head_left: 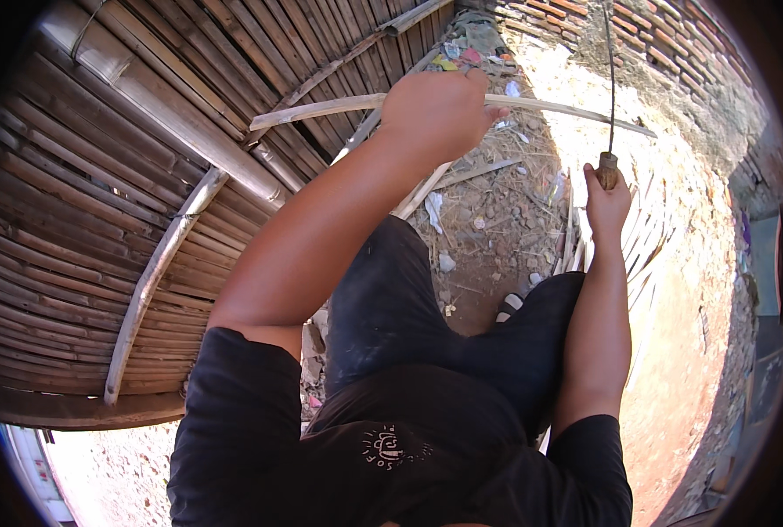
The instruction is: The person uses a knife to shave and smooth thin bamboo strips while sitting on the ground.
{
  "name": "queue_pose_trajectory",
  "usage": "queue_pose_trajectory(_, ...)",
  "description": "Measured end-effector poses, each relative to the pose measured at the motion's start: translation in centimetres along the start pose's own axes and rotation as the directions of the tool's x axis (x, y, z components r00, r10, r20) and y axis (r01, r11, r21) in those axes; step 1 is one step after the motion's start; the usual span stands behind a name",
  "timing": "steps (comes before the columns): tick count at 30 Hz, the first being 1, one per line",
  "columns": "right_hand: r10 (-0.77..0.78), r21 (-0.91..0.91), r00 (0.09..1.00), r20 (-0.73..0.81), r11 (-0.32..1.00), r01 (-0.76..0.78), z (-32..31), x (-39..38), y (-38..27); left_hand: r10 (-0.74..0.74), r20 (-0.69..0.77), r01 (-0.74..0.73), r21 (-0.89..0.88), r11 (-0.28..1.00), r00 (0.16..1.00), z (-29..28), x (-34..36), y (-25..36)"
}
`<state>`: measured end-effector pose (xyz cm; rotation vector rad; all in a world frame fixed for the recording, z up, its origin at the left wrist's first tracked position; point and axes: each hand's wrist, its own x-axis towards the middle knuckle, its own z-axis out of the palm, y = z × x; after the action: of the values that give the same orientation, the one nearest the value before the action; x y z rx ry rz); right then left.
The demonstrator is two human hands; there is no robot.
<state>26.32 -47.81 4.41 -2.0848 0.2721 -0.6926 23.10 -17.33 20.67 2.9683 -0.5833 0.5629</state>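
Observation:
My left hand (435, 110) is closed around a long pale bamboo strip (325, 110), held crosswise with its ends sticking out on both sides. The left end looks thicker, and the right end narrows toward the brick wall. In my right hand (608, 206) is a long knife (608, 169), gripped by its wooden handle. Its dark blade points up and away, seen nearly edge-on as a thin line. The right part of the strip passes close to the blade in the picture; I cannot tell whether they touch.
A bamboo slat wall (84, 220) with poles stands close on my left. Ahead rises a brick wall (663, 39). Split bamboo strips (642, 233) lie beside my right arm. Stones, straw and litter cover the ground (488, 255) between my legs.

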Motion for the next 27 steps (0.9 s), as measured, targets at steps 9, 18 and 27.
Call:
queue_pose_trajectory(9,-0.166,-0.030,0.982,0.091,0.985,0.169,0.1,-1.1,-2.2,0.026,0.019,-0.026,0.040,0.999,0.999,-1.3,0.6,0.3)
queue_pose_trajectory(18,-0.044,0.039,0.995,0.092,0.998,0.040,0.2,-1.2,-2.1,-0.170,0.014,0.170,-0.066,0.983,0.985,0.3,-4.2,-2.1)
queue_pose_trajectory(27,-0.499,-0.042,0.687,0.528,0.793,0.608,0.6,-5.0,-6.1,-0.508,0.189,0.542,-0.262,0.799,0.840,5.0,-17.9,-3.8)
